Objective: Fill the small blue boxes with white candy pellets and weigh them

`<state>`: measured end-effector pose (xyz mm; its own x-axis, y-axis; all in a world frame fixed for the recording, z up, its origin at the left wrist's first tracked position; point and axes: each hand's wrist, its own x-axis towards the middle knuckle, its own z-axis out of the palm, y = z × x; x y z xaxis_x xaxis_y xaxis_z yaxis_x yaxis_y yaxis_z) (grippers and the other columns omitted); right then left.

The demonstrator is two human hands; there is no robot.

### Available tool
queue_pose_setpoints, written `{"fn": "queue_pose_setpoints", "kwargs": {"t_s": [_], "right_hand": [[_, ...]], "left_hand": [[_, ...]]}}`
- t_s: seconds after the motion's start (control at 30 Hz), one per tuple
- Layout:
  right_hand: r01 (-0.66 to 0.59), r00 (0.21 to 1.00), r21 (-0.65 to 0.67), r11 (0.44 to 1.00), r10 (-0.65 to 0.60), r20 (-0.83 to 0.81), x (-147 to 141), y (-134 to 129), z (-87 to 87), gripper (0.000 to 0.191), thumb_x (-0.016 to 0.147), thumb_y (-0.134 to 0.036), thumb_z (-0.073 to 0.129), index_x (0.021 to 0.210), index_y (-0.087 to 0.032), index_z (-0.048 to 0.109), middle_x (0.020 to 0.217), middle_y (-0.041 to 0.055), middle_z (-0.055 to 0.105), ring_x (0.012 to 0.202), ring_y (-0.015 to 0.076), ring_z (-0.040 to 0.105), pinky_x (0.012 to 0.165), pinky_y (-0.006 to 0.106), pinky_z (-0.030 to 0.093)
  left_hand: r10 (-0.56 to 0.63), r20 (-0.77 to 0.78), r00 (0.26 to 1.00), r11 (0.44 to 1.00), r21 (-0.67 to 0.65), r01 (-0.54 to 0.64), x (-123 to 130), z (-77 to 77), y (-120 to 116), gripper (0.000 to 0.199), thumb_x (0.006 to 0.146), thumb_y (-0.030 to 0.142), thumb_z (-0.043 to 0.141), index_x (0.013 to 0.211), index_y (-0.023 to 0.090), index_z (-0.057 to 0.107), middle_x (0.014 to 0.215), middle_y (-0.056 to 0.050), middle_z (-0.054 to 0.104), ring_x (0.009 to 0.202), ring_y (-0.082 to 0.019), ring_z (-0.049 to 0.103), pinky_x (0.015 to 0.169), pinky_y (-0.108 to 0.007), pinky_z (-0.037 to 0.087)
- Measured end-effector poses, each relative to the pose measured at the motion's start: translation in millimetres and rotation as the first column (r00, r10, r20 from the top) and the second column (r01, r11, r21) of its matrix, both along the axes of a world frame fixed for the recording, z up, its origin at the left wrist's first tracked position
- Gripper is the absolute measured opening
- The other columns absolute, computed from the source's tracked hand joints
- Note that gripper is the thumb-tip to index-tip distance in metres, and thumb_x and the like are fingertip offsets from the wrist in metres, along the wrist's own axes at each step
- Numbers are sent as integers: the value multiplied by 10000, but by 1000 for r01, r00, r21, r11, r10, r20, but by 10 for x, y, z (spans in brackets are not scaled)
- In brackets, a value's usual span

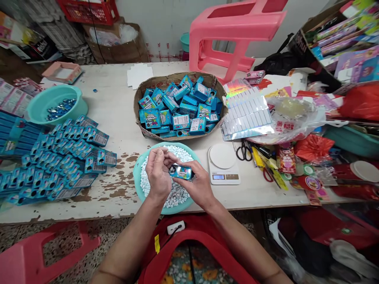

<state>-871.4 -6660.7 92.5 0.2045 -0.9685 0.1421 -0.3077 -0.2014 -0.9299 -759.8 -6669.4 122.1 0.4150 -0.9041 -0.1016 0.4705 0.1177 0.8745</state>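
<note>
My right hand [199,181] grips a small blue candy box [180,172] printed "Caramelo Macizo", tilted with its round dark opening toward the left. At that open end is my left hand [159,173], its fingers curled and the thumb pressed against them; whatever lies inside them is hidden. Both hands are above a teal basin [137,173] of small white candies [174,200]. Behind it, a cut-down cardboard box [138,122] is heaped with similar blue candy boxes [180,106].
A white digital scale [224,163] stands right of the basin, beside black scissors [244,151] and a sticker sheet [247,112]. To the left are rows of blue boxes [63,157] and a teal bowl [79,104] of shiny blue pieces. A pink stool [237,27] rests behind.
</note>
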Motion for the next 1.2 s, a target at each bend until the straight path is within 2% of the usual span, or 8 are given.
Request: {"fn": "queue_pose_setpoints", "kwargs": {"t_s": [0.17, 0.3, 0.4, 0.53, 0.67, 0.87, 1.03, 1.2], "right_hand": [[6, 991, 31, 1000, -10, 132, -138, 41, -14, 372, 652, -288, 802, 975, -239, 625, 947, 25, 612, 907, 199, 594, 807, 330, 482], [59, 969, 109, 992, -84, 234, -423, 63, -193, 396, 624, -317, 816, 961, -227, 629, 962, 24, 599, 905, 194, 595, 799, 320, 489], [213, 944, 194, 958, -253, 213, -747, 18, -382, 391, 637, -326, 800, 965, -225, 614, 908, 5, 599, 825, 175, 595, 751, 310, 492], [437, 871, 226, 870, -473, 136, -1185, -215, -675, 435, 617, -357, 794, 969, -209, 587, 865, 1, 615, 772, 169, 589, 712, 310, 491], [536, 833, 154, 830, -550, 60, -1461, -587, -1064, 466, 596, -404, 779, 952, -182, 579, 893, 25, 625, 810, 181, 596, 757, 337, 494], [549, 835, 49, 834, -550, 14, -1615, -778, -1341, 481, 633, -426, 744, 1003, -169, 575, 1021, 79, 611, 980, 241, 574, 892, 445, 451], [381, 853, -400, 834, -484, -196, -1474, -951, -958, 523, 752, -376, 687, 1214, -220, 499, 1285, 118, 489, 1238, 263, 420, 1050, 475, 320], [139, 840, -281, 950, -263, -474, -856, -1704, -675, 481, 836, -388, 589, 1255, -185, 466, 1196, 144, 542, 1157, 272, 494, 947, 399, 427]], "left_hand": [[94, 19, 995, 994, -61, -93, 88, 29, -24, 252, 875, 437, 455, 895, 192, 512, 713, 0, 575, 593, -130, 593, 671, -325, 517], [54, 367, 929, 992, 90, -93, 265, -343, -70, 321, 850, 500, 469, 935, 196, 519, 785, -21, 588, 721, -163, 598, 715, -340, 505], [-267, 790, 552, 955, 292, 43, 319, -775, -45, 324, 826, 481, 522, 983, 203, 576, 992, -75, 612, 989, -227, 557, 874, -389, 446], [-411, 911, -40, 903, 413, 121, 225, -1169, 39, 454, 843, 491, 493, 1198, 213, 546, 1272, -131, 508, 1187, -300, 431, 981, -464, 339], [-407, 859, -309, 900, 435, 23, 134, -1254, 23, 467, 856, 520, 440, 1195, 222, 561, 1284, -145, 468, 1146, -330, 424, 920, -478, 352], [-436, 824, -361, 876, 480, 38, 166, -1185, -80, 439, 872, 494, 405, 1145, 200, 583, 1182, -130, 504, 1050, -287, 461, 845, -395, 400], [-474, 825, -307, 850, 519, 84, 187, -1080, 5, 515, 831, 544, 456, 1238, 239, 532, 1319, -114, 461, 1193, -302, 409, 966, -455, 338], [-419, 827, -374, 879, 473, 61, 126, -1173, 106, 539, 803, 473, 518, 1299, 263, 498, 1414, -114, 393, 1301, -349, 293, 1033, -535, 213]]}}
